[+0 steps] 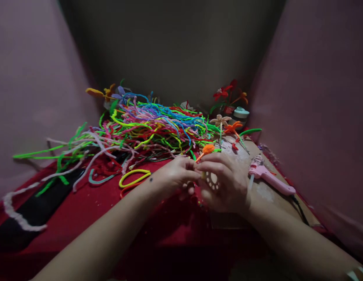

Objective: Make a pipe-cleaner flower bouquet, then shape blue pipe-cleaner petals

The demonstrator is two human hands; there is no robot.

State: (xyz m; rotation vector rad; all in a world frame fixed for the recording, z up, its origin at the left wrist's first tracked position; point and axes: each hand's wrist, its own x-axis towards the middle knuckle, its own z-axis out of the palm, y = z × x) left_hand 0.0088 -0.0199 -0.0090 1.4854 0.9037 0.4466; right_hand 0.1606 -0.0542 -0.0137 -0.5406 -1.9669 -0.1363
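Left hand [177,171] and right hand [225,181] meet fingertip to fingertip, both pinched closed on a fuzzy orange pipe-cleaner piece [207,149] that juts up just above the fingers. Behind lies a tangled multicolour pipe-cleaner pile [146,125] on red cloth [90,203]; a smooth pink glue gun [269,177] lies just right of the right hand. No legible writing.

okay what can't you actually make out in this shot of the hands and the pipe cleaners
Head view, all of it:
- Fingertips of the left hand and right hand: blurred and overlapping, so their grip on the orange pipe-cleaner piece is unclear.
- White round thing in the right hand: mostly covered by fingers.
- Glue gun cord: lost in shadow.
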